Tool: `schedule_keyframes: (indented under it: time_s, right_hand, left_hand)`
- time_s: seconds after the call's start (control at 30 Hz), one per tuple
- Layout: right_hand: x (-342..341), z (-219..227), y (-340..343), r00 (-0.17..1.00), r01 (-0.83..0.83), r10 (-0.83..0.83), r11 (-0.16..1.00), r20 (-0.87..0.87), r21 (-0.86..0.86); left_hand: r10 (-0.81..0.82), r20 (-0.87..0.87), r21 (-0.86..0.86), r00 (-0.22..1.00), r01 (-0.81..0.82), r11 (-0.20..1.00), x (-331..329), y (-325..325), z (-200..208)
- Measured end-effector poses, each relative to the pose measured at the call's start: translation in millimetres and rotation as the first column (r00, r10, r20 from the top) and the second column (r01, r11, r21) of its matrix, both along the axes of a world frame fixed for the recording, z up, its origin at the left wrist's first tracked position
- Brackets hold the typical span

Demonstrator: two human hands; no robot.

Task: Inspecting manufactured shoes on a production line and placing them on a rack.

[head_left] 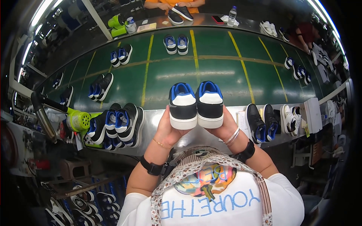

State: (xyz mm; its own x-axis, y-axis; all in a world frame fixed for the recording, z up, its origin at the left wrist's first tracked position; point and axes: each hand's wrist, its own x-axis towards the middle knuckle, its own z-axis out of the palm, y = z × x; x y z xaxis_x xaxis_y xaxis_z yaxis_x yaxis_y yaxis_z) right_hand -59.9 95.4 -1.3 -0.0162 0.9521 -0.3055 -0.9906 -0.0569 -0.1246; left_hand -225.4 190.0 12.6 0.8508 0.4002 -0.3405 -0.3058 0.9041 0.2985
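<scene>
A pair of black sneakers with white heel patches, white soles and blue lining is held side by side in front of me, heels toward me. My left hand (166, 131) grips the left sneaker (183, 112) from its outer side and below. My right hand (227, 126) holds the right sneaker (210, 109) the same way. Most of my fingers are hidden behind the shoes. The two heels nearly touch, above the near edge of the metal ledge (156, 115).
Beyond lies a green conveyor belt (215, 84) with yellow lines and several shoe pairs. Stacked sneakers (126, 122) stand beside a green heat-gun-like tool (79, 119) at left; black sneakers (256, 122) and white shoes (289, 119) at right. Across the belt, a person in orange (196, 3) handles shoes.
</scene>
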Motion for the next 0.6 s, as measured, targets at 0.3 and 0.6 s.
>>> schedule_keyframes:
  time_s: [0.3,0.6]
  right_hand:
    - [-9.7,0.7,6.1,1.0,0.003,-0.002,0.999,-0.021,0.046]
    - [-5.8,-9.4,-8.4,0.997,0.068,-0.056,0.956,0.051,-0.285]
  left_hand:
    - [0.036,0.001,0.002,0.999,-0.036,0.999,-4.7,1.6,6.6]
    - [0.155,-0.392,0.125,0.907,-0.114,0.985,-58.5,17.7,-133.9]
